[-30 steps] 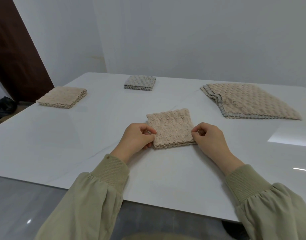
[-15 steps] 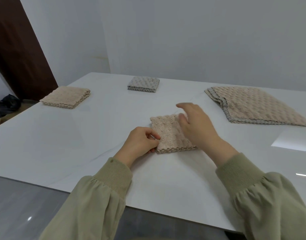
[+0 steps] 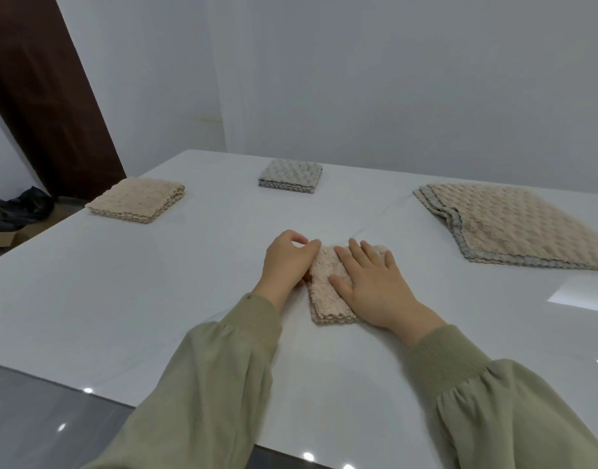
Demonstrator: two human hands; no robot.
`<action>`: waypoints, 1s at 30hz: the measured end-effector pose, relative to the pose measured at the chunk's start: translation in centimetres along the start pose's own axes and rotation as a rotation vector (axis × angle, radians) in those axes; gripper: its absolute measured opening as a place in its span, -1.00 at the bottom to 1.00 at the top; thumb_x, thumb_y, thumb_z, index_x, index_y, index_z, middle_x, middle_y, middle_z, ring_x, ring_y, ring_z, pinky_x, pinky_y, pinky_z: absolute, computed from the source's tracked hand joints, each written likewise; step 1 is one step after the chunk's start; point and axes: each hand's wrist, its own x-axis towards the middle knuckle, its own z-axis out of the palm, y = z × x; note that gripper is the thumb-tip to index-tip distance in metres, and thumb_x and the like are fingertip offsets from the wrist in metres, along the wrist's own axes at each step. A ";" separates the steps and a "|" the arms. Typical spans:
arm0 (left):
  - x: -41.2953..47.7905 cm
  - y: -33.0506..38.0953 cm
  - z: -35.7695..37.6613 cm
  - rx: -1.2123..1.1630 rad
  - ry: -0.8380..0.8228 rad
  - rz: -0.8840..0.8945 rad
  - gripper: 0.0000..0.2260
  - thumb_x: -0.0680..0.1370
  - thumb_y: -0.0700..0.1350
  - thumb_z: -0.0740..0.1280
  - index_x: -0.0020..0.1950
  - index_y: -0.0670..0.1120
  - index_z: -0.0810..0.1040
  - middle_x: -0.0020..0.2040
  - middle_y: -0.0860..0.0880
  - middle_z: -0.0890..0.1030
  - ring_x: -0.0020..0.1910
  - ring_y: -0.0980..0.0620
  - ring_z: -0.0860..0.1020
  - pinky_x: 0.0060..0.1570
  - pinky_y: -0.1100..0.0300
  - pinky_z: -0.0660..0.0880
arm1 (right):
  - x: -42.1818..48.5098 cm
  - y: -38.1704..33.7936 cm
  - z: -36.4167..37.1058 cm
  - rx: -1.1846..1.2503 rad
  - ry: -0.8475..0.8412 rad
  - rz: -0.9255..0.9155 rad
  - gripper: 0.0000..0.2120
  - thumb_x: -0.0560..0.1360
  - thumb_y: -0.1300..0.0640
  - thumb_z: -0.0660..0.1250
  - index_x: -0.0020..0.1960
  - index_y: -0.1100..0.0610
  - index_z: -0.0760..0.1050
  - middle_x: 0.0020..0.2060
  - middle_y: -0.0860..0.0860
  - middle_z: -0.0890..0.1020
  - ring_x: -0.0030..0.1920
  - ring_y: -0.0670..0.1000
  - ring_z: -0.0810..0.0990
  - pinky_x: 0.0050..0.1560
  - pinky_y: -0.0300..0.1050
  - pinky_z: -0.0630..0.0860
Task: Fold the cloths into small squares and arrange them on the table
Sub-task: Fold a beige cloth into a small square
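Note:
A small folded beige cloth (image 3: 326,292) lies in the middle of the white table (image 3: 155,299). My right hand (image 3: 372,282) lies flat on top of it with straight, spread fingers, covering its right half. My left hand (image 3: 285,262) pinches the cloth's far left edge between thumb and fingers. A folded beige square (image 3: 137,199) sits at the far left and a folded grey square (image 3: 290,177) at the far middle. A stack of larger unfolded beige and grey cloths (image 3: 514,225) lies at the right.
The table's near edge (image 3: 121,399) runs across the bottom, with grey floor below. A dark brown door (image 3: 43,96) stands at the left, with a black bag (image 3: 20,206) and a cardboard piece on the floor beside it.
My right hand let go of the cloth's right edge, rose over it and came down flat on top. The cloth now looks narrower. The left hand kept its pinch and shifted to the far edge.

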 end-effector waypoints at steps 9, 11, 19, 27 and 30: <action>0.9 -0.8 0.7 0.493 0.105 0.197 -0.78 0.49 -0.22 0.27 0.07 0.02 0.54 -0.10 0.03 0.60 -0.10 0.01 0.55 -0.17 0.19 0.43 | -0.2 -0.1 -0.2 0.038 -0.056 0.066 -0.36 0.56 -0.27 -0.13 0.55 -0.01 -0.11 0.54 0.00 -0.08 0.53 -0.02 -0.13 0.49 0.09 -0.15; 0.6 -1.0 0.7 0.555 0.117 0.237 -0.83 0.52 -0.15 0.27 0.08 0.00 0.57 -0.01 0.02 0.61 -0.02 -0.01 0.55 -0.10 0.18 0.45 | -0.5 -0.2 -0.5 0.122 -0.023 0.058 -0.39 0.58 -0.23 -0.10 0.55 0.01 -0.05 0.54 0.00 -0.04 0.53 -0.03 -0.09 0.50 0.08 -0.14; -2.0 -0.2 1.5 0.706 -0.094 0.617 -0.61 0.64 -0.11 0.05 0.46 -0.15 0.30 0.45 -0.07 0.35 0.45 -0.04 0.20 0.41 0.12 0.14 | -0.5 0.6 -1.8 0.185 0.242 0.076 -0.55 0.63 0.11 -0.05 0.51 0.08 0.12 0.53 0.03 0.10 0.53 0.02 -0.01 0.48 0.11 -0.09; -1.8 -1.5 1.6 1.073 -0.399 0.457 -0.51 0.66 0.06 -0.15 0.57 -0.06 -0.10 0.57 0.04 -0.12 0.53 0.07 -0.16 0.49 -0.06 -0.13 | -0.4 1.6 -0.6 0.079 -0.103 0.119 -0.50 0.63 -0.04 -0.17 0.55 0.02 -0.08 0.54 -0.07 -0.07 0.53 -0.06 -0.13 0.47 0.14 -0.15; -2.2 -2.0 1.5 0.951 -0.341 0.491 -0.52 0.66 0.04 -0.08 0.56 -0.06 -0.02 0.57 0.03 -0.06 0.53 0.08 -0.13 0.49 -0.02 -0.13 | -0.8 1.7 -0.5 0.272 0.036 0.109 -0.52 0.63 0.04 -0.05 0.53 0.07 0.08 0.53 -0.01 0.06 0.52 -0.03 -0.01 0.49 0.08 -0.09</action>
